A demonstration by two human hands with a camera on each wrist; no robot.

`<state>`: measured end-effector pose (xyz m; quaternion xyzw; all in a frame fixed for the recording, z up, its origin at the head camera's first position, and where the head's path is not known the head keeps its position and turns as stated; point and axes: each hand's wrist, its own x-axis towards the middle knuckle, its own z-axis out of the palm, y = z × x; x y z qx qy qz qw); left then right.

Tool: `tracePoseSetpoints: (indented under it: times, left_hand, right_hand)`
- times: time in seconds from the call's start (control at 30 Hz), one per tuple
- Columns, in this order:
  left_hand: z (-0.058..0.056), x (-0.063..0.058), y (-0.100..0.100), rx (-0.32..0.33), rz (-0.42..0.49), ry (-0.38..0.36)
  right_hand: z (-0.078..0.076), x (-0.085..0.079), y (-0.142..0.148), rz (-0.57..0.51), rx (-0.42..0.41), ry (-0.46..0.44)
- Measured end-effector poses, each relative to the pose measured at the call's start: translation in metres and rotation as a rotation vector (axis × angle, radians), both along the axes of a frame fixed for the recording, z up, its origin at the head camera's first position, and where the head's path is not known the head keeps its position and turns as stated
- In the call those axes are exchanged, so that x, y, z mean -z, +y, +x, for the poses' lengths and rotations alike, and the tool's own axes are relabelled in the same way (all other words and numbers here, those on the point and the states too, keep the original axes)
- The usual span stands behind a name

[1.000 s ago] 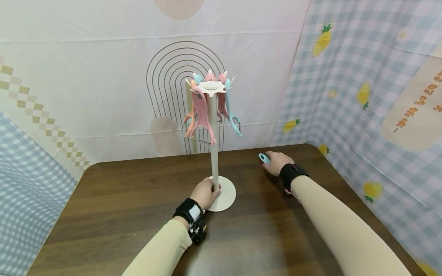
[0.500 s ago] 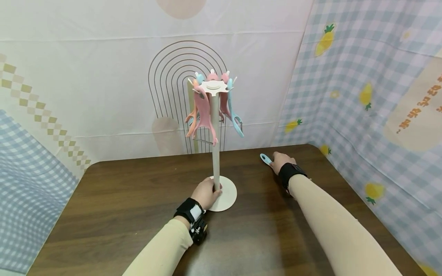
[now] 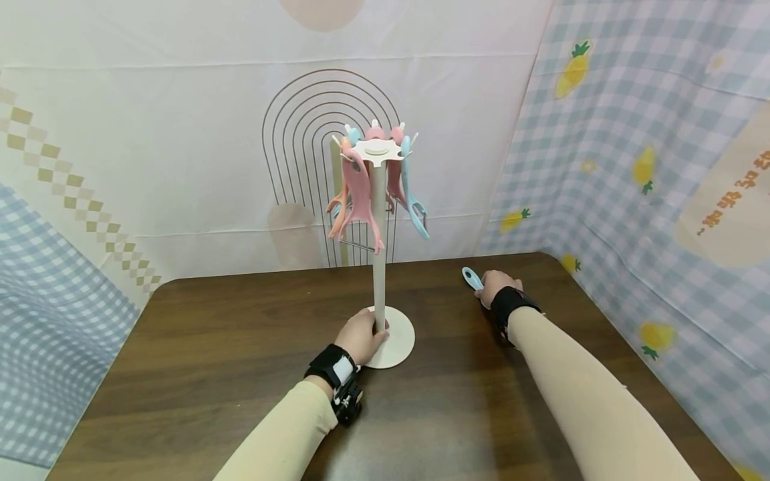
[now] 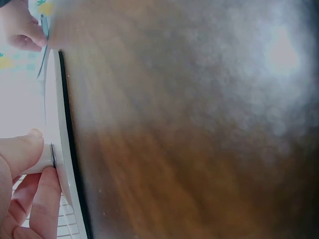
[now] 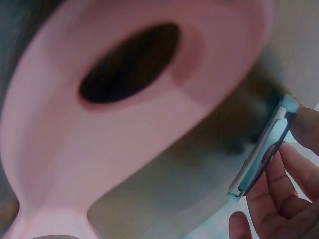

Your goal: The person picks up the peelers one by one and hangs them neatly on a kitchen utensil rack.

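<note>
My left hand (image 3: 361, 337) grips the pole (image 3: 379, 280) of a white stand just above its round base (image 3: 402, 337). In the left wrist view my left thumb and fingers (image 4: 45, 199) close round the pole. Y-shaped vegetable peelers in pink (image 3: 359, 190), orange (image 3: 340, 204) and light blue (image 3: 412, 194) hang from the stand's top hooks. At the back right, my right hand (image 3: 498, 284) holds a light-blue peeler (image 3: 472, 277) by its blade end, its holed handle pointing away. The right wrist view shows that peeler's head (image 5: 264, 154) pinched between thumb and fingers.
A pink peeler (image 5: 134, 114) fills much of the right wrist view, very near that camera. The brown wooden table (image 3: 228, 374) ends at a white cloth (image 3: 198, 153) behind and a blue checked cloth (image 3: 619, 220) on the right.
My right hand has shifted slightly right, and more of the blue peeler's handle shows beyond the fingers. The left hand keeps its grip on the pole. The head view has turned slightly.
</note>
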<state>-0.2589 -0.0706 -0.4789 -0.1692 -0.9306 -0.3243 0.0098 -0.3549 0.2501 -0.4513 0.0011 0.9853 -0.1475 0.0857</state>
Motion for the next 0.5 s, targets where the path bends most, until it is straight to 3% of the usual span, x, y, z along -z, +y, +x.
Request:
tracePoseSetpoints:
  times: [0.5]
  left_hand:
    - [-0.0032, 0.0031, 0.0, 0.002, -0.008, -0.003]
  right_hand:
    - [-0.0001, -0.0002, 0.0039, -0.022, 0.051, -0.02]
